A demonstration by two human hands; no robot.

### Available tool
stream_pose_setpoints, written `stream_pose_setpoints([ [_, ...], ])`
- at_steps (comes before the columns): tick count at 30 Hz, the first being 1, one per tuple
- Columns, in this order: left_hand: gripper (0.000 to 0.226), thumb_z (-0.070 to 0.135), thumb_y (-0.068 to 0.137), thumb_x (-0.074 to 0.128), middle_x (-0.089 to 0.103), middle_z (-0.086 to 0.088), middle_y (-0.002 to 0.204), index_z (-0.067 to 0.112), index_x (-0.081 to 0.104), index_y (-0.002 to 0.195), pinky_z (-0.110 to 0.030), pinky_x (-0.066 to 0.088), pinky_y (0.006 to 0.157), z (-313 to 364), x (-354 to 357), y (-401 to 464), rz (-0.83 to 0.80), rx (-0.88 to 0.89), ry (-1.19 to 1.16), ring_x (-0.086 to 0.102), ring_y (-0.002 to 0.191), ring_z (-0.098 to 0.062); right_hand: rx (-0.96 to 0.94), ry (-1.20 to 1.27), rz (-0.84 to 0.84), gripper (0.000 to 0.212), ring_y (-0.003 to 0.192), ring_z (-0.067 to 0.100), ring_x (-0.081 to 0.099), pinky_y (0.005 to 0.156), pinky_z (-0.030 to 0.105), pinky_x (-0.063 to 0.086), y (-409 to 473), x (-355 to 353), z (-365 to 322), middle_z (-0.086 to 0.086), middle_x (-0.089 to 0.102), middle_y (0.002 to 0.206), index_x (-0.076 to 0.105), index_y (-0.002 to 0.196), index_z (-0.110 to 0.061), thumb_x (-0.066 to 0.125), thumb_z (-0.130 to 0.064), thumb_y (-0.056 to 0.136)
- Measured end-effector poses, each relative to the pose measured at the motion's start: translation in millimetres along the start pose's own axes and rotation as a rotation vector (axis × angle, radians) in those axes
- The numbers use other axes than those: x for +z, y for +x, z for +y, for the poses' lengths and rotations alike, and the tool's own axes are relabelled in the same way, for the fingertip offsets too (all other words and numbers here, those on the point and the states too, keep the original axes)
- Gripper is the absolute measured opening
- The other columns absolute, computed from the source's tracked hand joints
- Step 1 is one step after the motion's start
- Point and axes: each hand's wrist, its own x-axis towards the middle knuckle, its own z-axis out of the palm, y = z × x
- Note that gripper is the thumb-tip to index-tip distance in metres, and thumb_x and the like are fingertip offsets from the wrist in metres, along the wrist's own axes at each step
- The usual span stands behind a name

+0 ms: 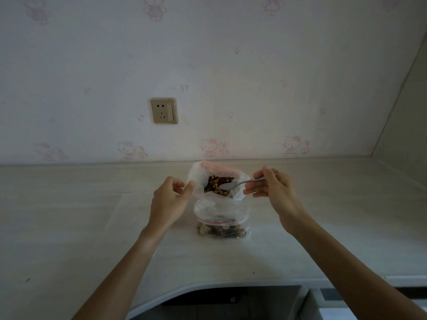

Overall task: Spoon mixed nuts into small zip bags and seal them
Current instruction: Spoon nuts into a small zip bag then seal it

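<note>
A large clear bag (198, 172) with a red zip strip stands open on the counter, with mixed nuts (218, 184) inside. My left hand (169, 199) pinches its left rim between thumb and fingers. My right hand (271, 188) grips a metal spoon (233, 184) by the handle, with the bowl of the spoon over the nuts in the bag's mouth. In front of the large bag lies a small zip bag (220, 218), its top open and several nuts at its bottom.
The pale counter (69, 215) runs to a wall with a socket (163, 110) behind the bags. A side wall (402, 125) closes the right end. The counter's front edge curves inward over a dark gap (231, 299) below.
</note>
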Motion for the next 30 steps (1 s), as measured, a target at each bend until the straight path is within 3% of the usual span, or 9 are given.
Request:
stream_pose_setpoints([
  [3, 0.053, 0.067, 0.087, 0.066, 0.065, 0.007, 0.104, 0.020, 0.056, 0.111, -0.035, 0.051, 0.082, 0.0, 9.2, 15.6, -0.098, -0.110, 0.045, 0.064, 0.095, -0.014, 0.092, -0.057, 0.003, 0.037, 0.084, 0.034, 0.076, 0.075, 0.041, 0.058, 11.3, 4.5, 4.5, 0.013, 0.079, 0.083, 0.065, 0.101, -0.004, 0.040, -0.029, 0.111],
  [6, 0.063, 0.073, 0.078, 0.068, 0.065, 0.009, 0.106, 0.023, 0.054, 0.114, -0.035, 0.055, 0.081, 2.2, 19.1, 23.5, -0.265, -0.179, 0.038, 0.064, 0.095, -0.011, 0.161, -0.073, -0.041, 0.035, 0.083, 0.032, 0.077, 0.076, 0.042, 0.059, 18.4, 11.6, 9.1, 0.013, 0.079, 0.084, 0.064, 0.104, -0.002, 0.041, -0.027, 0.111],
  [12, 0.066, 0.047, 0.066, 0.091, 0.068, 0.007, 0.108, 0.025, 0.057, 0.118, -0.028, 0.052, 0.070, -0.5, 27.8, 25.7, -0.302, -0.195, -0.066, 0.065, 0.095, -0.010, 0.229, -0.067, -0.082, 0.036, 0.080, 0.029, 0.078, 0.067, 0.032, 0.059, 24.5, 20.6, 18.3, 0.015, 0.079, 0.085, 0.066, 0.100, -0.001, 0.043, -0.028, 0.110],
  [15, 0.072, 0.043, 0.058, 0.091, 0.069, 0.007, 0.110, 0.026, 0.058, 0.120, -0.027, 0.052, 0.072, -1.8, 25.3, 21.9, -0.333, -0.233, -0.176, 0.067, 0.098, -0.011, 0.253, -0.083, -0.083, 0.036, 0.081, 0.032, 0.078, 0.080, 0.042, 0.059, 29.3, 23.4, 24.8, 0.016, 0.079, 0.084, 0.067, 0.095, -0.002, 0.047, -0.027, 0.109],
  [19, 0.059, 0.030, 0.071, 0.092, 0.069, 0.007, 0.112, 0.026, 0.059, 0.120, -0.027, 0.052, 0.074, 1.4, 26.4, 21.2, -0.353, -0.224, -0.202, 0.066, 0.099, -0.010, 0.309, -0.051, -0.090, 0.035, 0.081, 0.030, 0.079, 0.090, 0.044, 0.058, 35.0, 28.1, 30.4, 0.015, 0.079, 0.084, 0.069, 0.094, -0.001, 0.050, -0.026, 0.108],
  [24, 0.063, 0.021, 0.069, 0.094, 0.071, 0.007, 0.112, 0.027, 0.061, 0.122, -0.028, 0.057, 0.078, 6.6, 25.3, 22.0, -0.388, -0.290, -0.304, 0.070, 0.100, -0.011, 0.345, 0.004, -0.034, 0.035, 0.075, 0.031, 0.078, 0.067, 0.031, 0.064, 37.5, 35.7, 28.6, 0.017, 0.079, 0.081, 0.070, 0.092, 0.002, 0.050, -0.022, 0.108],
  [30, 0.061, 0.013, 0.069, 0.093, 0.074, 0.002, 0.110, 0.023, 0.064, 0.122, -0.032, 0.061, 0.081, 6.3, 22.9, 20.3, -0.378, -0.304, -0.383, 0.074, 0.097, -0.015, 0.370, 0.094, 0.008, 0.034, 0.075, 0.034, 0.078, 0.057, 0.031, 0.063, 38.5, 34.2, 26.3, 0.021, 0.078, 0.082, 0.068, 0.096, 0.007, 0.052, -0.021, 0.108],
])
